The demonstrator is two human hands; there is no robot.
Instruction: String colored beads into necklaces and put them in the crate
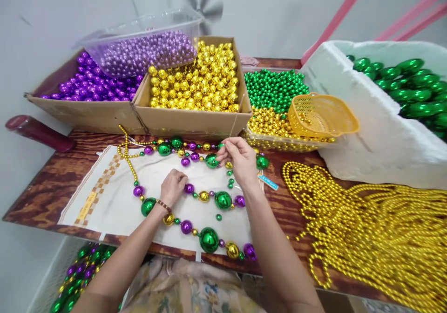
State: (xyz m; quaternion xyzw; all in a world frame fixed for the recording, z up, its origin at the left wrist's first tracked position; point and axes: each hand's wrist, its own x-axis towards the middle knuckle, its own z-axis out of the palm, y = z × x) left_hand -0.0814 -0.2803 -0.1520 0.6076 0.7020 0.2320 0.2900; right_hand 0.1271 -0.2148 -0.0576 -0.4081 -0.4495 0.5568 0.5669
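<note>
My right hand (239, 159) pinches a long thin needle (237, 112) that points up in front of the gold bead box. Just beneath its fingers is a large green bead (211, 160) of the upper bead row. Closed and lower on the white cloth (115, 206), my left hand (172, 187) has its fingertips at the end of a bead strand (204, 196) of purple, gold and green beads. What lies inside those fingers is partly hidden. Nearer me runs another bead row with a big green bead (209, 240). A few small green beads (219, 217) lie loose.
Behind stand boxes of purple beads (70, 87) and gold beads (195, 82), with a clear tub (150, 47) on top. A yellow basket (323, 122) rests on small beads. Gold bead strings (366, 229) cover the right side. A dark red bottle (40, 133) is at left.
</note>
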